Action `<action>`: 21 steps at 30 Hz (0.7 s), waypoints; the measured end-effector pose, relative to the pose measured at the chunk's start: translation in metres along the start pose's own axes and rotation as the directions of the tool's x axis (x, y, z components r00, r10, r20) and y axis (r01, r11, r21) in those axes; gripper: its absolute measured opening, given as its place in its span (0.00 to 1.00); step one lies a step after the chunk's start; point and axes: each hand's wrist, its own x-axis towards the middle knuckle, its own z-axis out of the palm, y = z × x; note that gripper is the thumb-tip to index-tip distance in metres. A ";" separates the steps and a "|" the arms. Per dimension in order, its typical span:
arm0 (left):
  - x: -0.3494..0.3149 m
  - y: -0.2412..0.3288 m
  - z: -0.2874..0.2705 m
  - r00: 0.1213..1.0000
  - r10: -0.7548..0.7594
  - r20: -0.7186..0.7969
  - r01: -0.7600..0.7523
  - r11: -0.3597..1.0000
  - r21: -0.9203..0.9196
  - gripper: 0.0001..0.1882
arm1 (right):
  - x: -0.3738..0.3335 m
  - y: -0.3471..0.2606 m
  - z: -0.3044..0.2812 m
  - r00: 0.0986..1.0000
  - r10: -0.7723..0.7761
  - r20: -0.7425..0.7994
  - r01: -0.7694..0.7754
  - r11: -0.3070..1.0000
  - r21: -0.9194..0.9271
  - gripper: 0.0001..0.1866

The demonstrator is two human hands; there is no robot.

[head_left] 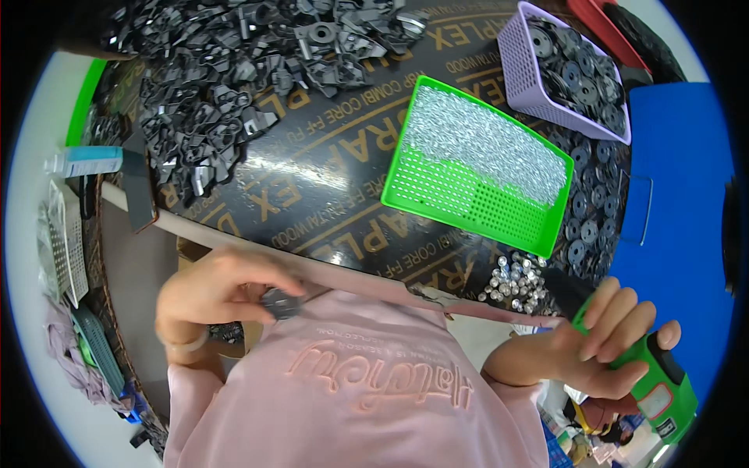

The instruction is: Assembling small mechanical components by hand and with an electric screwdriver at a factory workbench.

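My left hand [226, 290], slightly blurred, is at the table's front edge with its thumb and fingers closed on a small dark plastic part [282, 304]. The part's exact shape is blurred. Over at the lower right, my right hand [612, 335] wraps loosely round a green and black cordless screwdriver [672, 399]. Its black front end points toward the table, close to a small heap of shiny round metal pieces [515, 285]. Beyond them lies a green perforated tray [437, 204], partly filled with many small silvery screws [488, 136].
Black plastic parts [211, 117] are piled at the back left. A lilac basket [519, 66] of black discs stands back right, with loose discs [589, 207] beside it. A blue container [679, 171] is at the right. A bottle [90, 161] of blue liquid lies left.
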 end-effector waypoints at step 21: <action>-0.067 -0.060 -0.025 0.115 0.302 -0.946 0.893 0.386 0.231 0.26 | 0.006 0.010 -0.054 0.835 -0.282 -0.472 -0.107 0.759 -0.643 0.16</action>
